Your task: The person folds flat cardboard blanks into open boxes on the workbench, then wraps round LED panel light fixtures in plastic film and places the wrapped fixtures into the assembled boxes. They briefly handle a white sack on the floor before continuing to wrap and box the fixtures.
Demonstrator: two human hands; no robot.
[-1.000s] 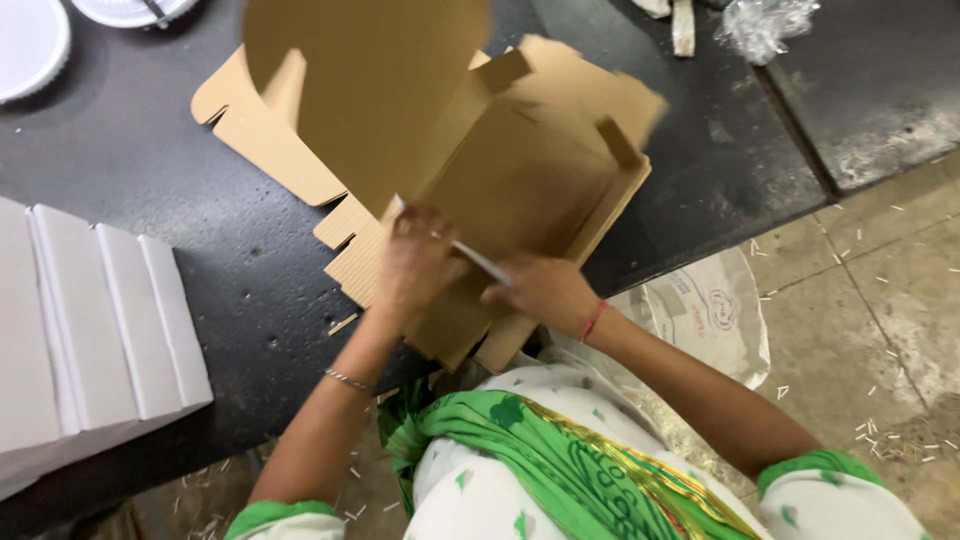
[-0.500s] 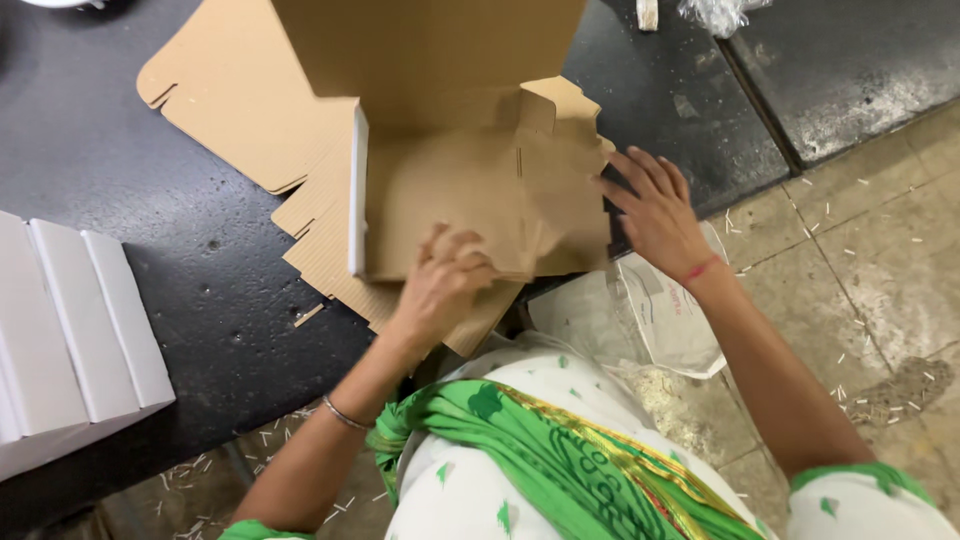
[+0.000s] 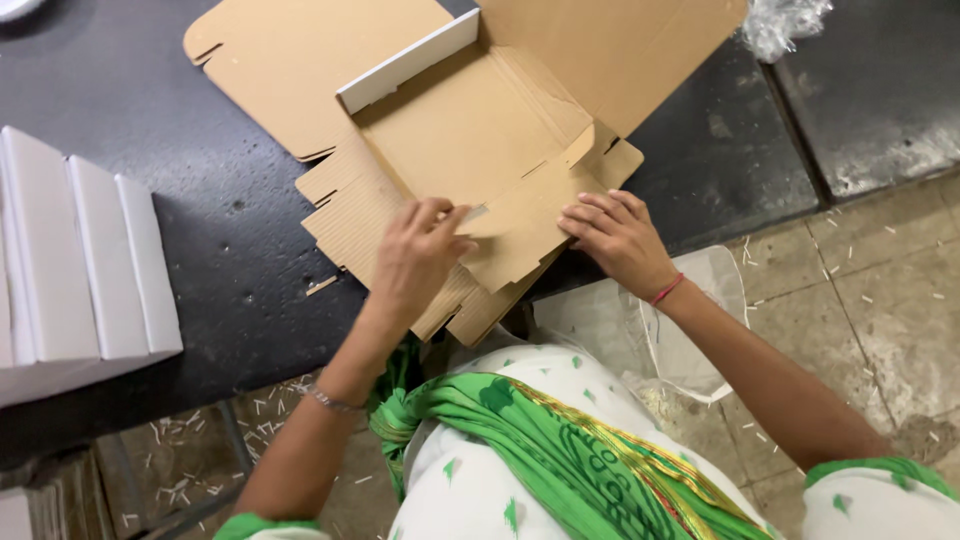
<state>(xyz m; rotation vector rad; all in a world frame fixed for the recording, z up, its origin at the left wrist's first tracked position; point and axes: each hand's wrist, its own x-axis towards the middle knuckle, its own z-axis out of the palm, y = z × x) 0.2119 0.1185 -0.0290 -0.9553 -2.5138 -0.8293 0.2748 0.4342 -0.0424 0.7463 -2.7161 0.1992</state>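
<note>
- Brown corrugated cardboard box [image 3: 470, 140], partly folded, inner face up, lying on the dark surface [image 3: 200, 250] at its near edge; one side wall stands upright and shows a white outer face, and a large lid panel lies open at the far side
- Front flap [image 3: 515, 235] of the box, tilted toward the person, between the two hands
- Left hand [image 3: 420, 255]: fingers curled together, pinching the left edge of the front flap between thumb and fingertips; thin bangle at the wrist
- Right hand [image 3: 620, 240]: fingers spread and laid flat, pressing on the right end of the front flap; nothing clasped; red thread at the wrist
- Flat cardboard blanks [image 3: 350, 215], stacked under the box, notched edges jutting out to the left and toward the person
- White finished boxes [image 3: 90, 260], standing side by side on the surface, well to the left
- Clear plastic bag [image 3: 680, 330], hanging off the surface edge just below the right wrist
- Crumpled clear plastic [image 3: 785, 20], far right corner of the surface
- Tiled floor [image 3: 880, 300], littered with small pale scraps
</note>
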